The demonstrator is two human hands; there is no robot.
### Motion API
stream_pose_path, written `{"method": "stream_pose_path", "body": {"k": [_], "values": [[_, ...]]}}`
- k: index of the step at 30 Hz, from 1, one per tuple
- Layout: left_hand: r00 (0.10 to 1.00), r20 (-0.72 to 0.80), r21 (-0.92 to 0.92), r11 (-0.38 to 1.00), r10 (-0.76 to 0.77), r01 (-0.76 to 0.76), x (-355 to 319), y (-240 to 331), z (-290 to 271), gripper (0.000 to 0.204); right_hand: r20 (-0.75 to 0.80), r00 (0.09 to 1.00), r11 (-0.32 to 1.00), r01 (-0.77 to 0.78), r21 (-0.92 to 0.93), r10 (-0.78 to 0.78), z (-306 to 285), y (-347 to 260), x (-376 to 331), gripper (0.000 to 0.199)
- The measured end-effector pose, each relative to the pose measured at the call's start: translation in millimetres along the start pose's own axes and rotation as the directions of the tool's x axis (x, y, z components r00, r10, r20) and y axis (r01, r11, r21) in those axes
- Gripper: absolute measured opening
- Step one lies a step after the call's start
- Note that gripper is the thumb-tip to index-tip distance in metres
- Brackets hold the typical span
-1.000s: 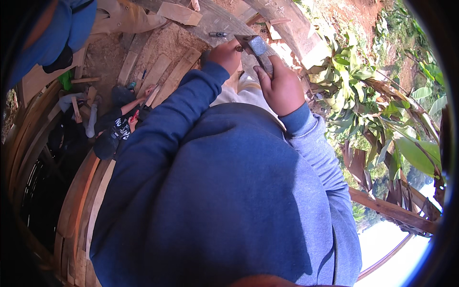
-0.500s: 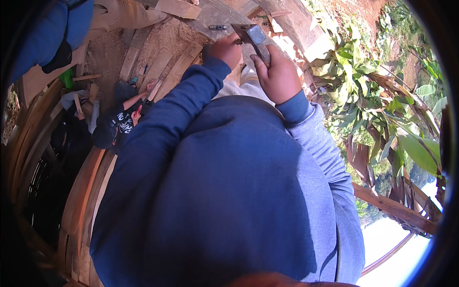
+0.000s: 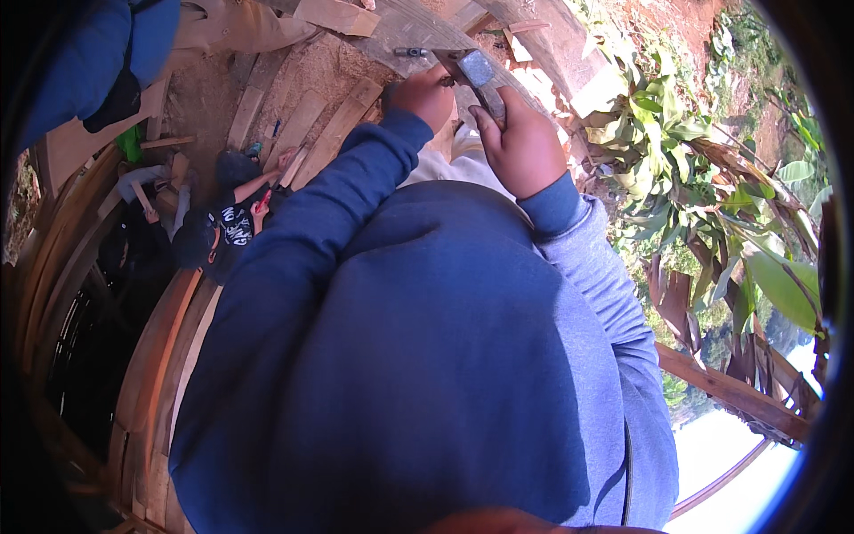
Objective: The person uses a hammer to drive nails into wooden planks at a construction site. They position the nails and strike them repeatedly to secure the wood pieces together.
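My right hand [image 3: 527, 147] is closed around the handle of a hammer, thumb lying along it. The hammer's head [image 3: 476, 68], with a squarish grey face, is just beyond my fingers, above the wooden board [image 3: 378, 44]. My left hand [image 3: 422, 96] is closed beside the hammer head, its fingers around something small and dark that I cannot make out. The hammer partly covers the spot where the two hands meet. A short metal piece [image 3: 410, 52] lies on the board just past my left hand.
Planks and offcuts [image 3: 336, 16] lie around on sawdust-strewn ground. At the upper left stands a person in blue [image 3: 76, 67]; another person in a dark cap [image 3: 197, 238] works with a red-handled tool further left. Broad-leaved plants [image 3: 658, 116] grow at the right.
The view has shifted slightly, so the scene sits a little lower and further right. Both hands keep their grips, and the hammer head stays beside my left hand.
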State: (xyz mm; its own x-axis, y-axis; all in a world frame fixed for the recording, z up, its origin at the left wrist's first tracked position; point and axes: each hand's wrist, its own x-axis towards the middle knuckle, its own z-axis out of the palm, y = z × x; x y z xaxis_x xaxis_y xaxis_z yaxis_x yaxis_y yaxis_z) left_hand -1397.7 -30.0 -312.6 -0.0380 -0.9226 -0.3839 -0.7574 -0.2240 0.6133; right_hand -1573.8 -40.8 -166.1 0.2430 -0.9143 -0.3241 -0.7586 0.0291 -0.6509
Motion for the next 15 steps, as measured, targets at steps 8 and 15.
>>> {"method": "stream_pose_path", "body": {"k": [8, 15], "values": [[1.000, -0.008, 0.068, 0.997, 0.028, -0.028, 2, -4, 1, 0.025, 0.004, 1.000, 1.000, -0.022, -0.023, 0.022, 1, -1, -8, 0.036], [0.999, -0.004, 0.072, 0.997, 0.035, -0.035, 1, -13, 14, 0.023, -0.039, 0.998, 0.998, 0.058, -0.020, -0.059, 1, 0, -4, 0.035]]}}
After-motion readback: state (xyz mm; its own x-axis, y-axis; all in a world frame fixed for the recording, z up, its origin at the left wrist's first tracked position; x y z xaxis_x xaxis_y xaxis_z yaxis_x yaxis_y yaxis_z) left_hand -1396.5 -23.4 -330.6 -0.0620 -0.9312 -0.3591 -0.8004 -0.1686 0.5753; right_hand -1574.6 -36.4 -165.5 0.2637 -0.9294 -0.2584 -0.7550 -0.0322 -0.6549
